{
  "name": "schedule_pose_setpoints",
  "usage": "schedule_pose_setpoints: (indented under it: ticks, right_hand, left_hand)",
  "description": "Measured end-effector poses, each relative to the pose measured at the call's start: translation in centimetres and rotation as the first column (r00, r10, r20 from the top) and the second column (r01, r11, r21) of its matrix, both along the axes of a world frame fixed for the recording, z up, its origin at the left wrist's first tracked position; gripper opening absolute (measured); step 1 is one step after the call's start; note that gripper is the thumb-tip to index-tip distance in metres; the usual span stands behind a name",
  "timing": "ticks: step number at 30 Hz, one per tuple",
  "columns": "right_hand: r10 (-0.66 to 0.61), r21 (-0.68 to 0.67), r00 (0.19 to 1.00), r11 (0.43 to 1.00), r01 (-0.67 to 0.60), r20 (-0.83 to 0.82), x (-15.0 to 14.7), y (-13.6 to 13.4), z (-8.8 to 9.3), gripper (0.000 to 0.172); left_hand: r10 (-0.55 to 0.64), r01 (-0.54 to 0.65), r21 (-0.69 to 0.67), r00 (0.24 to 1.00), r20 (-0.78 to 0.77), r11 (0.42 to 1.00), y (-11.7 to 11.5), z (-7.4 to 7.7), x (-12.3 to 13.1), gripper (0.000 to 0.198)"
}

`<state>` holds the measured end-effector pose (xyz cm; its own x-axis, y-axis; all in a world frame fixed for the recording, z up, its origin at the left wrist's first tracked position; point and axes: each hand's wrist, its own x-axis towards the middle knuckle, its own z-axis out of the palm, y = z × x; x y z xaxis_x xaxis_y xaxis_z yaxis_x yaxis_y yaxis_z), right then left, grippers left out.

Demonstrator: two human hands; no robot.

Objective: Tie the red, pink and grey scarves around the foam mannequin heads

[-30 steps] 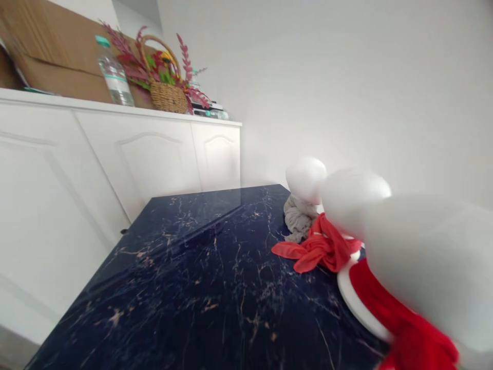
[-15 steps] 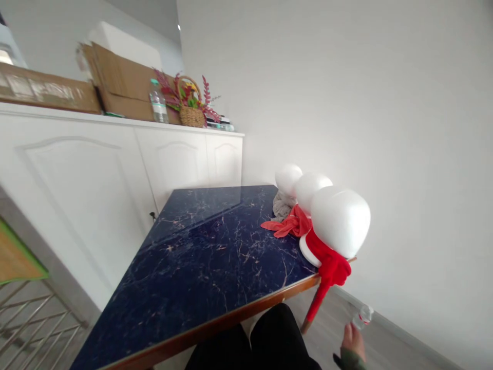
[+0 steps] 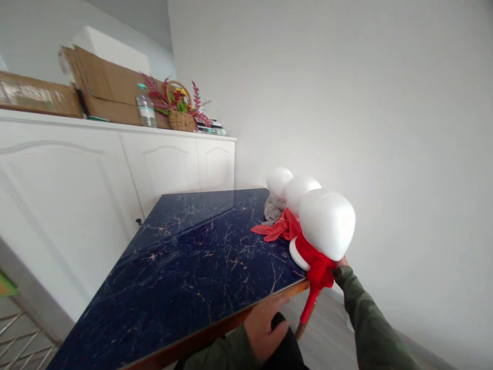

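Our right hand [image 3: 342, 262] is at the red scarf [image 3: 318, 268] tied under the nearest foam head [image 3: 327, 223], but it is mostly hidden, so we cannot tell its grip. Our left hand [image 3: 265, 329] lies on the edge of the table [image 3: 185, 277] with its fingers out of sight. Since that head stands right at the corner, we judge it best to work the cloth gently and steady the base. The table is dark blue marble; behind it a white cabinet [image 3: 115, 169] carries cardboard boxes [image 3: 103, 87], a water bottle [image 3: 145, 107] and a flower basket [image 3: 180, 117].
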<state>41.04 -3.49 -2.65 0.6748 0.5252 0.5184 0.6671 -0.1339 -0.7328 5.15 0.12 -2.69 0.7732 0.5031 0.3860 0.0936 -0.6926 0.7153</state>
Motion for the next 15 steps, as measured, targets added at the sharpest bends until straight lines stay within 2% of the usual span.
schedule_pose_setpoints:
  ticks: [2, 5, 8, 12, 15]
  right_hand:
    - [0.050, -0.024, 0.998, 0.998, -0.051, -0.025, 0.0, -0.2, -0.4, 0.051]
    - [0.103, -0.062, 0.994, 0.993, -0.104, -0.025, 0.0, -0.4, -0.6, 0.053]
    - [0.144, -0.070, 0.989, 0.987, -0.145, -0.012, 0.0, -0.3, -0.3, 0.053]
    - [0.172, -0.052, 0.985, 0.984, -0.171, 0.004, -1.1, -0.7, 0.5, 0.058]
    - [0.120, -0.005, 0.993, 0.993, -0.120, -0.003, -3.5, -1.0, 1.4, 0.062]
  left_hand:
    - [0.026, -0.028, 0.036, 0.998, 0.050, 0.999, 1.3, 1.2, 4.5, 0.061]
    - [0.117, -0.116, -0.017, 0.993, 0.032, 0.993, 2.6, 2.7, 10.4, 0.078]
    - [0.068, -0.069, -0.065, 0.997, -0.021, 0.995, 2.8, 3.6, 14.3, 0.086]
    - [0.051, -0.056, -0.129, 0.998, -0.049, 0.990, 1.8, 4.4, 16.3, 0.093]
    - [0.084, -0.085, -0.078, 0.996, -0.005, 0.993, 1.0, 4.7, 15.0, 0.096]
